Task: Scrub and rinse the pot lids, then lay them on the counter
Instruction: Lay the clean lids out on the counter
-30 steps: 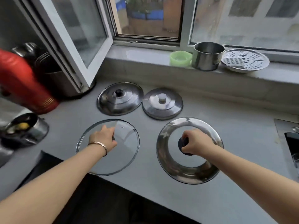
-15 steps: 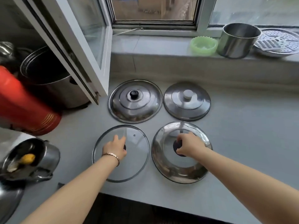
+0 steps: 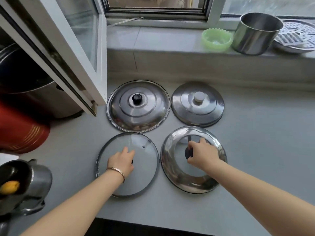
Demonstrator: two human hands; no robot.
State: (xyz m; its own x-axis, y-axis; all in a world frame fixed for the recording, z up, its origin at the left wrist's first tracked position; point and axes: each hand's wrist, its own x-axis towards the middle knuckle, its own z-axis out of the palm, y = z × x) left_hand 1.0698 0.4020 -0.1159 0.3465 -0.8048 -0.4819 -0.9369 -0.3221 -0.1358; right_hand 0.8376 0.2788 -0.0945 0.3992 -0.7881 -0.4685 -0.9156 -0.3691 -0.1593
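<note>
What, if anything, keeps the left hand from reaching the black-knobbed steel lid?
Likely nothing. The left hand grips the glass lid by its knob; the black-knobbed steel lid lies just beyond it, uncovered. The open window frame stands close at its left.

Two bare forearms reach in from the bottom corners of the frame and converge toward its lower centre, both nearly straight. The left hand (image 3: pixel 121 161), palm down just left of centre, curls its fingers over the knob of the glass lid (image 3: pixel 144 167), hiding most of it. A thin bracelet (image 3: pixel 117 170) circles the left wrist. The right hand (image 3: pixel 202 155), just right of centre, closes its thumb and fingers round the dark knob of the steel-rimmed lid (image 3: pixel 172 160), knuckles up, the back of the hand toward the camera.
</note>
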